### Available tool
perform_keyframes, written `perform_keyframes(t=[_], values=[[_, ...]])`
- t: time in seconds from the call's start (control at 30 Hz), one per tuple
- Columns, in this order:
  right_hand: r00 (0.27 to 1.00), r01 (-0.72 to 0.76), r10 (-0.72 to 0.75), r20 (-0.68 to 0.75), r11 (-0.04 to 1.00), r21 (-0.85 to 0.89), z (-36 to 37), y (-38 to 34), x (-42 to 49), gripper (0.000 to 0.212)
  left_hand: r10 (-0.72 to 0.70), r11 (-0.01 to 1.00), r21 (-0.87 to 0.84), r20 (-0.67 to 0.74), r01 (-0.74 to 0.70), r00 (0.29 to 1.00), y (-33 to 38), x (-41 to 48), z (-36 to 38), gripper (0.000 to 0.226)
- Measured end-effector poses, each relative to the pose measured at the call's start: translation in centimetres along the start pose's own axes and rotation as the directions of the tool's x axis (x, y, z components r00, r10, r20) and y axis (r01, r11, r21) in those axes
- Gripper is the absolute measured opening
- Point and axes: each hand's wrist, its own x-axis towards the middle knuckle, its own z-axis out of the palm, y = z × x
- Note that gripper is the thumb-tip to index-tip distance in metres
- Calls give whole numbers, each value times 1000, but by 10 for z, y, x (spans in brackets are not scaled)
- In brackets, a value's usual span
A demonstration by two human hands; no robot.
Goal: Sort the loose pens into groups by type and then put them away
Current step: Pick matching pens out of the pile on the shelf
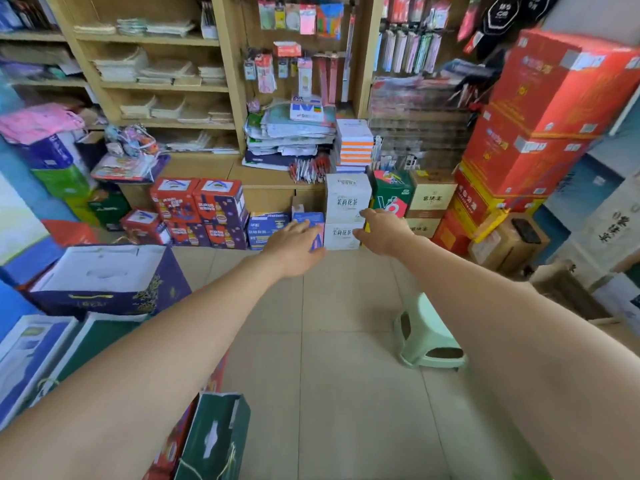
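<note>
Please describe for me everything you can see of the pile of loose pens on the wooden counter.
The pile of pens lies near the front edge of the wooden counter, just below a stack of paper packets and left of an orange-striped stack. The pens look slim and plastic, mostly red and white, and lie crossed in an unsorted heap. Finer details are blurred. The left hand and right hand do not touch it.
</note>
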Motion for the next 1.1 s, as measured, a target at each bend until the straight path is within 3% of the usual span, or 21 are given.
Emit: perform_keyframes(t=[0.73,1.1], values=[[998,-35,34,45,999,25,-15,-33,374,54,25,1000,-8,53,-25,998,-179,333,-77,62],[996,53,-52,68,998,-19,-30,-27,590,57,-25,998,-52,54,28,998,-246,521,-116,59]])
